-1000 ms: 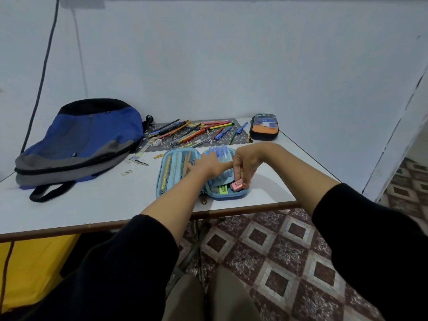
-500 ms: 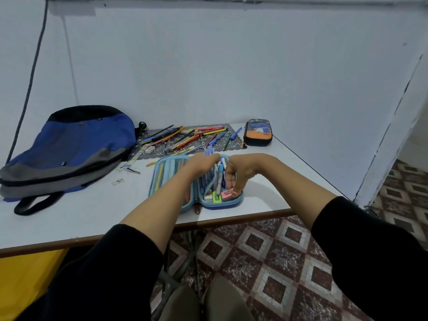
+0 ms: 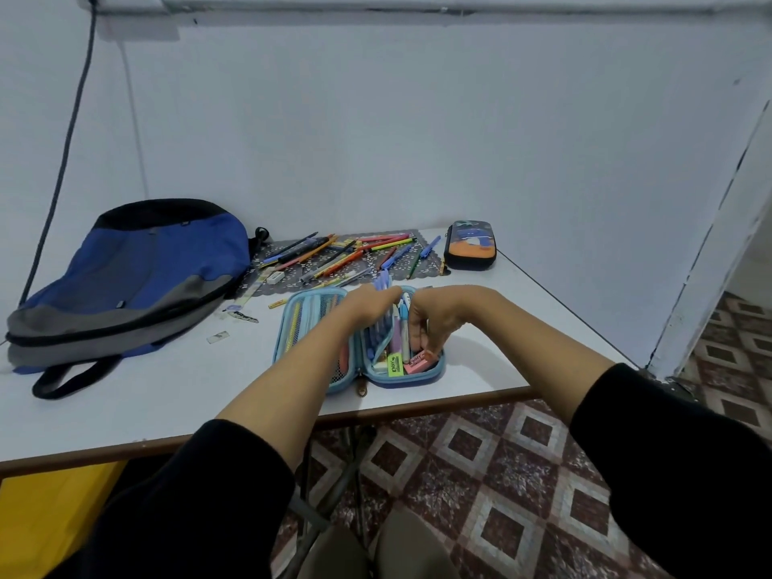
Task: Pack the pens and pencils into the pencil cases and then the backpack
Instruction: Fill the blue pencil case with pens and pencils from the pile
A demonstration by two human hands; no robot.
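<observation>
Blue pencil case (image 3: pixel 307 328) open, pens (image 3: pixel 404 328) inside lengthwise, near-to-far across table (image 3: pixel 167 390).

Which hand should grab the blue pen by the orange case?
Probably the right hand: the blue pen lies on its side, and the left hand is busy holding up the pen flap in the open pencil case.
</observation>
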